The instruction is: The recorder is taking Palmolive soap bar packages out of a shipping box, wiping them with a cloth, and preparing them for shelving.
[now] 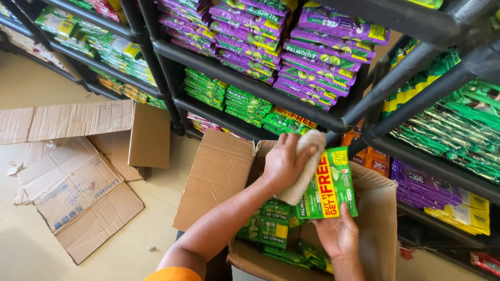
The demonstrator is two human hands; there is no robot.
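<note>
A shop aisle with a pale floor [104, 255] fills the view, and black shelving [245, 78] runs across the far side and down the right, its tiers packed with stacked soap packs: purple packs [291, 47] on the upper far shelf, green packs [229, 101] on the tier beneath, more green and yellow ones on the right-hand rack [453, 125]. On the floor at the left lies flattened cardboard [73, 171], spread in several opened-out sheets. Nearer, in the middle, stands an open brown carton [219, 177] with its flaps turned outward; inside it, low down, lie several green soap packs [271, 226], some flat and some tilted. Above the carton's opening the right hand [338, 234] grips the lower edge of a green multipack of soap [330, 184] with a yellow and red panel, holding it upright, fingers closed around its bottom. The left hand [284, 161] is clenched on a beige cloth [304, 166], which hangs down from the fist and presses against the left face of the multipack. An orange sleeve [174, 274] shows at the near edge, at the top of the left arm.
</note>
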